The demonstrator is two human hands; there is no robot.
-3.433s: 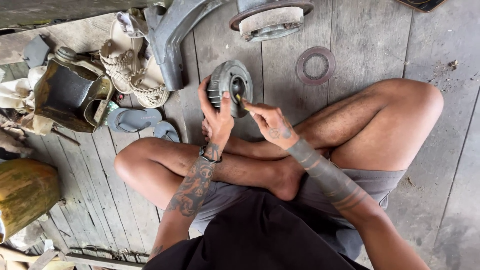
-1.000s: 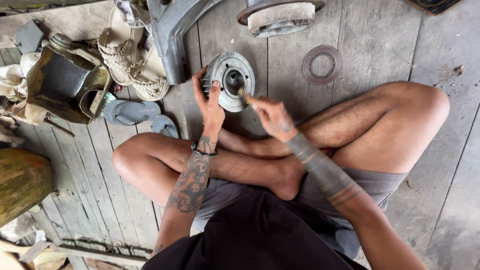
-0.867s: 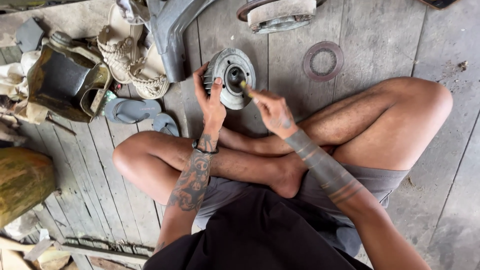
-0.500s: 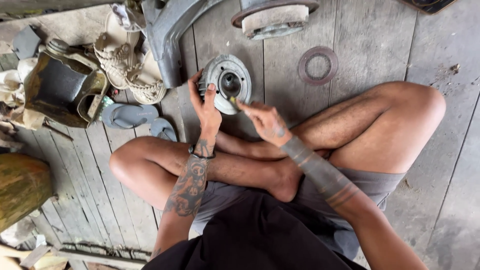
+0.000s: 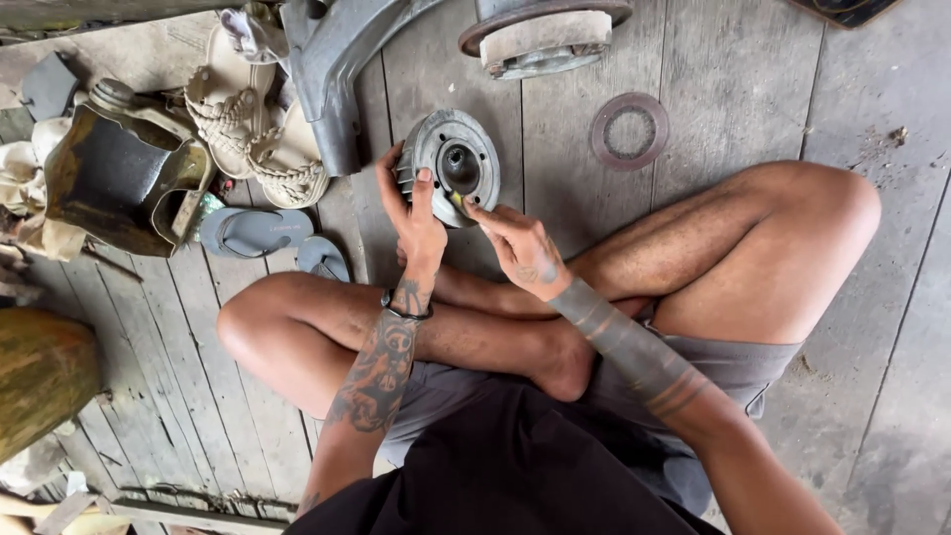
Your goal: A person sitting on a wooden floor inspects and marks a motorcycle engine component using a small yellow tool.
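Two hands work together over the crossed legs: the left hand (image 5: 416, 213) wraps its grip around the round metal part (image 5: 451, 163) to keep it steady, while the right hand (image 5: 520, 248) pinches a small yellow tool (image 5: 457, 201) into its middle

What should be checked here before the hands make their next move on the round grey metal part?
1. Left hand grips the round grey finned metal part by its edge: ok.
2. Part's face with the dark central bore is turned toward the camera: ok.
3. Right hand has a small yellowish tool tip at the face, just below the bore: ok.
4. Whether the tip actually touches the metal: cannot tell.
5. Flat rusty metal ring lies apart on the grey wooden plank floor, beyond the knee: ok.
6. Condition inside the bore: cannot tell.
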